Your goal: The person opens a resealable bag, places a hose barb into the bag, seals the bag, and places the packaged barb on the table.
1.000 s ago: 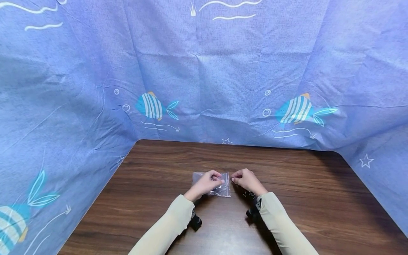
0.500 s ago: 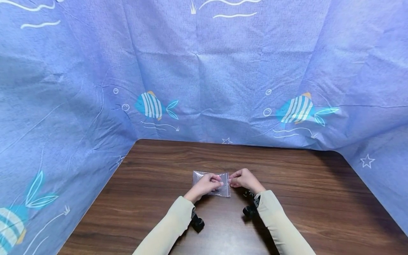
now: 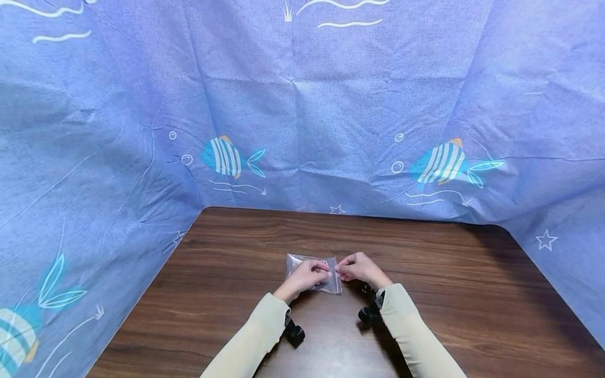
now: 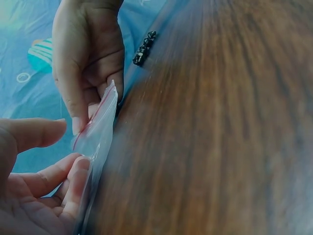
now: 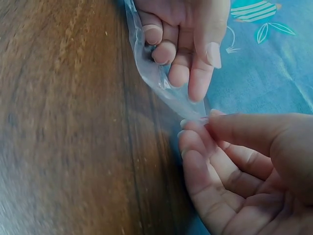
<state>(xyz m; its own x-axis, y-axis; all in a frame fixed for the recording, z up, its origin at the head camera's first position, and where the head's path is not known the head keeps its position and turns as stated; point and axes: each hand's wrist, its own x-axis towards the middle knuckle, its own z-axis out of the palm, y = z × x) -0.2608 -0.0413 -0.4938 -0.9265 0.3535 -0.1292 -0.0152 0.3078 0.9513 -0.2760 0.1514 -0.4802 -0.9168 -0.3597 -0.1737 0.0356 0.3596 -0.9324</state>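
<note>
Table (image 3: pixel 236 236), brown wood grain, rounded far corners, glare at near middle, dark shadow along right side. Blue cloth (image 3: pixel 340 110) behind it and at both sides, creased. Prints on cloth: two striped fish (image 3: pixel 223 156) at back, third fish (image 3: pixel 16 332) cut off lower left, white bubbles (image 3: pixel 187 159), wavy lines (image 3: pixel 61 37), stars (image 3: pixel 546 240).

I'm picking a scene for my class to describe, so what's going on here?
At a wooden table, a person's right hand pinches a clear plastic bag by its red-striped end. The left hand rests its fingers against the bag. Small dark pieces lie near the right hand. Whether the bag is sealed isn't clear.
</note>
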